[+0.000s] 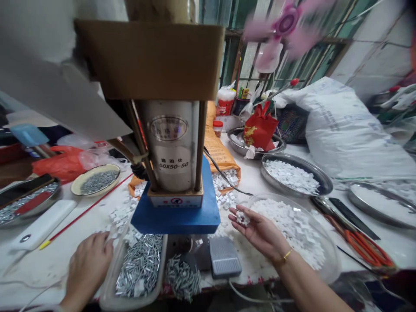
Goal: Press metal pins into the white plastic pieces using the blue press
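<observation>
While the right hand (260,232) lies palm-up and open, cradling white plastic pieces (242,218) just right of the press (172,151), the left hand (89,264) curls palm-down beside the tray of metal pins (139,264) below-left of it, its grip hidden.

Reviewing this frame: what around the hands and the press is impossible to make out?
Head view only.
Left hand: its back faces the camera, hiding the fingertips beside the tray of metal pins; a grip cannot be judged.
Press: the blue base hides its work point; the oval label is blurred.
Right hand: the white pieces on it are too small to count.
Pink fan: motion-blurred.
</observation>
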A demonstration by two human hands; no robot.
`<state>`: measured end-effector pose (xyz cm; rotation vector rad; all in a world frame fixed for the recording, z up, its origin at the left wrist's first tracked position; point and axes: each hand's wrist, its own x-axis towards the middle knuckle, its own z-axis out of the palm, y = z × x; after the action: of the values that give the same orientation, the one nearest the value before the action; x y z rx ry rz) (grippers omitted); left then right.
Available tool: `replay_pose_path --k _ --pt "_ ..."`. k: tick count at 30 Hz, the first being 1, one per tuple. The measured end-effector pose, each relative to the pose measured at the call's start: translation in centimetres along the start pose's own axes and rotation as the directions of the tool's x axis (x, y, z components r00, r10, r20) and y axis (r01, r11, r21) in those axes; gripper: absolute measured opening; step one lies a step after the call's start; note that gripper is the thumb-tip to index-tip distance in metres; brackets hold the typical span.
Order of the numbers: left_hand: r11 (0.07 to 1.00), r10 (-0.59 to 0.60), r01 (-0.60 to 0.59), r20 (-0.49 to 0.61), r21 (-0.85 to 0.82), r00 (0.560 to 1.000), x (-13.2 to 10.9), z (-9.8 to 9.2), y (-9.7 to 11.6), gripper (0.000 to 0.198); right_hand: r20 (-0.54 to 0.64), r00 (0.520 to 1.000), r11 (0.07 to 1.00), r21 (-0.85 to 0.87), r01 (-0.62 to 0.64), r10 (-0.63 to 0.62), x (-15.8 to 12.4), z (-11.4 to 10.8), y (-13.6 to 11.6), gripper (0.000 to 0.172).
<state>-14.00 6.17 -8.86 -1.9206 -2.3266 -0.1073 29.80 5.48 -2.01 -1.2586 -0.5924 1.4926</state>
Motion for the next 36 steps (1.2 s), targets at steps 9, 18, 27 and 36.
replay_pose_path --k 9,18,27,36 --pt "1.000 0.010 -0.010 -0.022 0.003 1.000 0.0 0.1 0.0 0.035 -0.173 0.862 0.747 -0.597 0.292 -0.476 2.4 -2.0 -1.3 0.028" --pt "1.000 0.020 -0.020 -0.044 0.006 0.999 -0.2 0.2 -0.1 0.034 -0.191 0.895 0.565 -0.822 0.079 -0.404 2.3 -8.1 -0.6 0.008" --pt "1.000 0.013 -0.013 0.006 0.005 1.000 0.0 0.2 -0.4 0.036 -0.253 0.961 0.941 -0.337 0.020 -0.111 1.5 -8.3 -2.0 0.012" --pt "0.999 0.026 -0.027 0.023 0.018 0.999 0.0 0.1 -0.4 0.037 -0.095 0.994 0.985 0.168 -0.038 0.054 0.4 -7.2 -2.4 0.036"
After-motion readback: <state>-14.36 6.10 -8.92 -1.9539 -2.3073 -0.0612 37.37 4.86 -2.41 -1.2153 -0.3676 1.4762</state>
